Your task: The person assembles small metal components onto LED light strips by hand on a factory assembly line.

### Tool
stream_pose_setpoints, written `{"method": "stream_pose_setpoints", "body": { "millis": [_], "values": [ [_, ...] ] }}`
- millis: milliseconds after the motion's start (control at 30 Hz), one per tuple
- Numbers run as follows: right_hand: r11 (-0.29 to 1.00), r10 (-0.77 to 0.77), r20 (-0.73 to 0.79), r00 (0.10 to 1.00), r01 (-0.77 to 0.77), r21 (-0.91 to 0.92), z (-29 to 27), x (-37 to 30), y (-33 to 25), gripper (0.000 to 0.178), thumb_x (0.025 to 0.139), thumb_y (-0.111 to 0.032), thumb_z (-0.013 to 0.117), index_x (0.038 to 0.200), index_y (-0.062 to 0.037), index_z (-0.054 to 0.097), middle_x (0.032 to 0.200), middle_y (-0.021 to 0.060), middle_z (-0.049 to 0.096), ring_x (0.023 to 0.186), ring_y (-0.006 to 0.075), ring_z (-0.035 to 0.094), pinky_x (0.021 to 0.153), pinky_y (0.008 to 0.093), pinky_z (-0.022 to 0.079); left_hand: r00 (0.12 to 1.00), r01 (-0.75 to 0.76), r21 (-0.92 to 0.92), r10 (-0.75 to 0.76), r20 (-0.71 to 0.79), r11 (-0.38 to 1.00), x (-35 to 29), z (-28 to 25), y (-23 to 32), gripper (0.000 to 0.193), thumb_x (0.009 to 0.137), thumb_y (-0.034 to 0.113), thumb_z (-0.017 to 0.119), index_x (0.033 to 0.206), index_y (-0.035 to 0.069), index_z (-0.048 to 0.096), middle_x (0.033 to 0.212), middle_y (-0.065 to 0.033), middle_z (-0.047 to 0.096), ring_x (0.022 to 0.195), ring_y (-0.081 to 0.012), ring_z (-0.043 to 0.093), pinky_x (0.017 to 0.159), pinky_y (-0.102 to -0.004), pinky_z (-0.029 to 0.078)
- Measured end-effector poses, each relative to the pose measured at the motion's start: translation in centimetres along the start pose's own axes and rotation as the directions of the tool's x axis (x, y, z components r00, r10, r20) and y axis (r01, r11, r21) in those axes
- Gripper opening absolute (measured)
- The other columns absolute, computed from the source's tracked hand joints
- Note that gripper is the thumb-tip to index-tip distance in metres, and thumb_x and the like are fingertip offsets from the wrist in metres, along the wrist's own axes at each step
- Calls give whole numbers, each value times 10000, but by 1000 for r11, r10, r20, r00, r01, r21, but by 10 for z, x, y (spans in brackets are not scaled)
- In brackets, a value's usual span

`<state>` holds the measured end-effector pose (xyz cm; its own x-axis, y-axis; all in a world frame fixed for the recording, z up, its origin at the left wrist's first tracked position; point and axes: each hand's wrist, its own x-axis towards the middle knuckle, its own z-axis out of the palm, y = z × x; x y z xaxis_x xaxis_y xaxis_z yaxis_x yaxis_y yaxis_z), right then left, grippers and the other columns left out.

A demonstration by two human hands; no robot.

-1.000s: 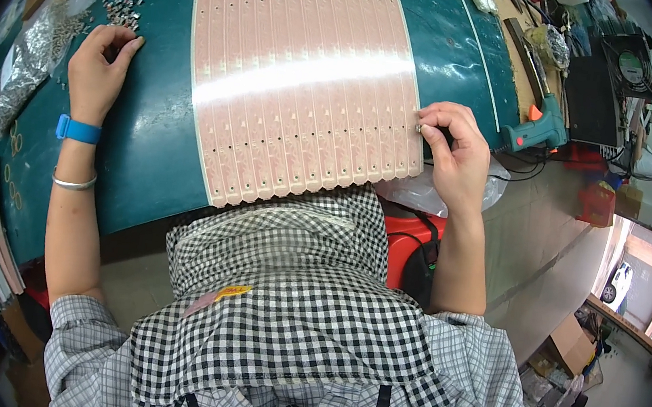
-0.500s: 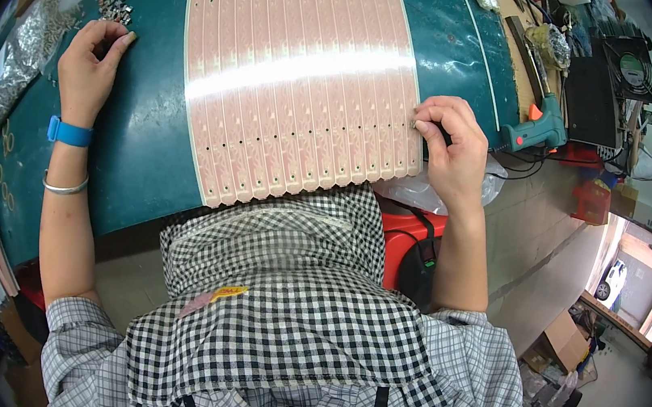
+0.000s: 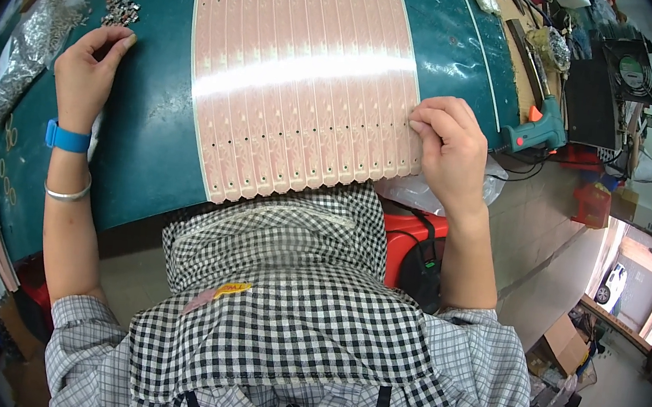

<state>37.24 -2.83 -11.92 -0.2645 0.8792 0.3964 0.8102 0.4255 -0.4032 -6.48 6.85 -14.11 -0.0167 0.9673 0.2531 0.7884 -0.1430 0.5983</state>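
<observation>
So, pink panel (image 3: 306, 30) lies just left of the right hand (image 3: 453, 146), strips (image 3: 271, 152) running away lengthwise; left hand (image 3: 87, 77) is farther. Both look pinched, can't tell on what.

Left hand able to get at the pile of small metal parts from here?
Probably yes: the left hand is close to the near side of the pile of small metal parts, with nothing visible between them on the green table.

The right hand (image 3: 455, 156) has turned slightly inward.
</observation>
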Motion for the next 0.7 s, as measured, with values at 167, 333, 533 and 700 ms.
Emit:
{"method": "stream_pose_setpoints", "body": {
  "millis": [167, 333, 533, 700],
  "values": [
    [911, 296, -6, 955, -280, 303, -18, 4, -7, 212, 765, 90, 662, 960, 16, 699, 965, 120, 684, 896, 235, 663, 778, 299, 526, 993, -48, -259, 74, 94, 965, -26, -13, 43, 107, 922, 71, 671, 990, -10, 690, 890, -7, 686, 829, -69, 615, 771, -219, 494],
    [880, 123, -27, 992, -97, 464, -11, 9, -47, 212, 759, 77, 693, 950, -8, 725, 980, 117, 687, 895, 227, 670, 801, 304, 527, 812, 561, -779, -3, 584, 279, -70, 15, 128, 111, 903, 77, 688, 1003, 35, 669, 878, -1, 657, 762, -67, 585, 672, -207, 481],
    [806, -37, -102, 994, 90, 586, 12, 23, -91, 191, 748, 36, 762, 930, -14, 735, 955, 102, 679, 866, 197, 677, 734, 280, 551, 643, 760, -598, 154, 750, -255, -102, 47, 159, 115, 957, 95, 639, 1038, 13, 643, 886, -36, 652, 724, -92, 572, 683, -212, 488],
    [617, 116, -3, 993, -70, 784, 20, 15, -88, 189, 758, 30, 772, 941, 0, 737, 963, 103, 676, 877, 179, 677, 738, 277, 555, 625, 779, -590, 185, 758, -213, -102, 49, 164, 149, 961, 136, 647, 1045, 13, 646, 875, -41, 665, 724, -95, 591, 673, -208, 491]
  ]
}}
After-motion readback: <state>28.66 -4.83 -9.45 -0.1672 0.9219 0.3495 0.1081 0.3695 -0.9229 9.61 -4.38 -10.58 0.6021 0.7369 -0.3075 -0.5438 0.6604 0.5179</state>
